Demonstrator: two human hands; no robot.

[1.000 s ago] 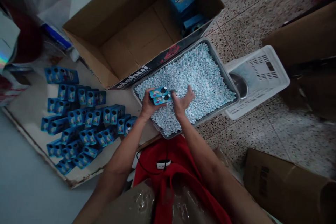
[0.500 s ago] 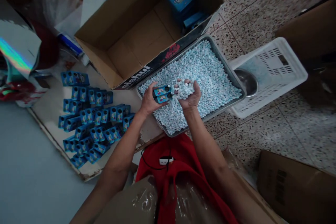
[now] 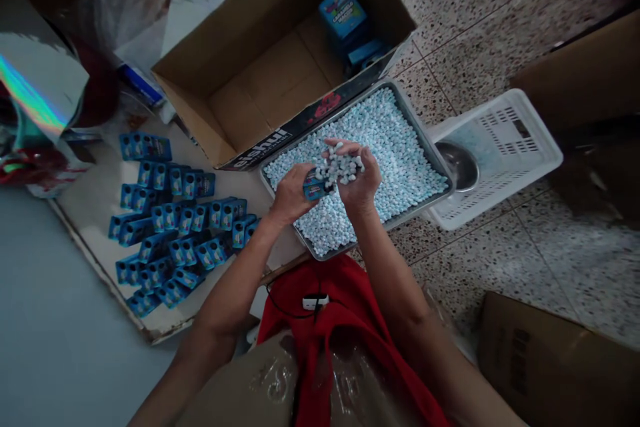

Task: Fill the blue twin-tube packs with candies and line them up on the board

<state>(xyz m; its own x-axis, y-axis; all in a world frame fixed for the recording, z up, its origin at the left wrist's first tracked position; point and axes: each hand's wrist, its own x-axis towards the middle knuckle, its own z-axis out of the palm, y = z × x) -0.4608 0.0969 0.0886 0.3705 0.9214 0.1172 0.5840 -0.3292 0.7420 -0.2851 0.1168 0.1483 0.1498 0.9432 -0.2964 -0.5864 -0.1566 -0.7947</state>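
My left hand [image 3: 289, 193] is closed round two small blue boxes [image 3: 313, 185], held side by side over the tray, their open ends toward my right hand. My right hand [image 3: 361, 179] is cupped, palm up, with a small heap of pale blue and white candies [image 3: 343, 167] in it. The heap lies against the box ends and partly hides them. Below both hands is a metal tray [image 3: 440, 190] full of the same candies. On the table to the left stand several more small blue boxes [image 3: 185, 220] in rough rows, round dark holes showing in their ends.
Behind the tray stands an open cardboard carton [image 3: 260, 100] with larger blue boxes [image 3: 344, 13] inside. A white plastic basket [image 3: 500, 173] with a metal bowl [image 3: 459, 165] is at the right. Another carton [image 3: 555, 360] sits on the speckled floor. Plastic bags [image 3: 133, 7] lie at the upper left.
My right hand has tipped toward the left hand, and its heap of candies has shrunk and now covers the box ends. Both hands have come closer together.
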